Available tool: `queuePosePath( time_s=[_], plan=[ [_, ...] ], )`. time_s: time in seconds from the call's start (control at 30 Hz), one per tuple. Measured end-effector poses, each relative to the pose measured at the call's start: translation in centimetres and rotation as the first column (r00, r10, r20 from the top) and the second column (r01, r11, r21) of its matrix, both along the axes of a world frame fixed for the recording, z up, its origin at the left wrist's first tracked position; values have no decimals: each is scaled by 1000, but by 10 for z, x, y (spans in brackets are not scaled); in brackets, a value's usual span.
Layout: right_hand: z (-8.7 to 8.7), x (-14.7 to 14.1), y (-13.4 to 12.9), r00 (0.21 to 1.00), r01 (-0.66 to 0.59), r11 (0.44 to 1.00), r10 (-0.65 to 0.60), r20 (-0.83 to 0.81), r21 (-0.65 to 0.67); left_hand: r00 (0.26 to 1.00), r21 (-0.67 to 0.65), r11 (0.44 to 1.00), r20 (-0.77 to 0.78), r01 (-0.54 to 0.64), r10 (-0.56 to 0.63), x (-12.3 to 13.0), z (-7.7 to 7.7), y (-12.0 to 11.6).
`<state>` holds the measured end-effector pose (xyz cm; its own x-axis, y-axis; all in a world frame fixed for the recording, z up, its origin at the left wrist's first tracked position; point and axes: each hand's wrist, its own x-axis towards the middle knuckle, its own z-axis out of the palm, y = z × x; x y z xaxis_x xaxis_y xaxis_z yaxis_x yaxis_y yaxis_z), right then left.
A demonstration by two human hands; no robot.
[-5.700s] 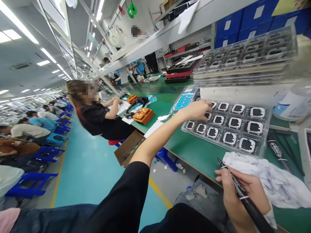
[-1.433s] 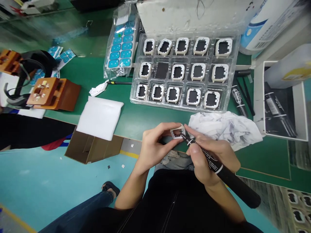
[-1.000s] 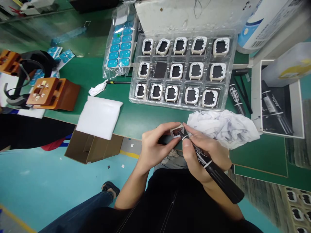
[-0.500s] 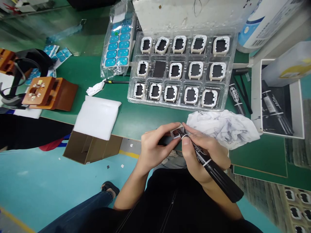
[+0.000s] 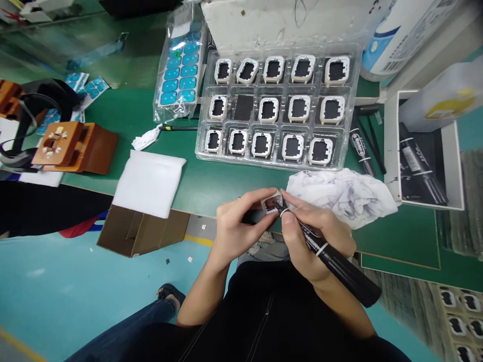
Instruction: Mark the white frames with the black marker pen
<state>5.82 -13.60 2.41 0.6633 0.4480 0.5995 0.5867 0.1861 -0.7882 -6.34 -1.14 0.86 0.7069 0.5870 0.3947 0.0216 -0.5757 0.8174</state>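
Between its thumb and fingers, my left hand (image 5: 239, 226) pinches a small white square frame (image 5: 267, 203) near the bench's front edge. My right hand (image 5: 315, 234) is closed around a thick black marker (image 5: 339, 266), its tip at the opening of that frame. Behind the hands lies a clear plastic tray (image 5: 279, 163) with three rows of similar white frames; one pocket in the middle row shows only a dark bottom. Close to my right hand sits a crumpled white cloth (image 5: 341, 196).
Orange fixtures (image 5: 83, 146) and a white foam sheet (image 5: 149, 181) over an open cardboard box (image 5: 151, 234) are left. A bag of blue stickers (image 5: 181, 70) lies beside the tray. Right: another marker (image 5: 362, 152), a white box (image 5: 430, 202) and bottles.
The marker tip and the held frame have shifted slightly against each other, and more of the frame's opening shows. The whole bench view has slid a little left.
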Motion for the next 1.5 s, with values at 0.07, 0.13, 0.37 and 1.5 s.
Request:
queuePosePath(
  time_s=[0.07, 0.13, 0.37, 1.5],
  plan=[
    [0, -1, 0, 1000, 2, 1000, -2, -8, 9, 1000, -24, 1000, -2, 2, -2, 0, -1, -1],
    [0, -2, 0, 1000, 7, 1000, -7, -21, 14, 1000, -46, 999, -7, 3, -3, 1, -1, -1],
    [-2, -2, 1, 995, 88, 988, -81, -65, 128, 996, 161, 985, -65, 69, -59, -1, 32, 32],
    [-9, 2, -5, 995, -102, 973, 98, 31, 205, 971, -249, 940, 25, 236, -237, 84, 91, 146]
  ],
)
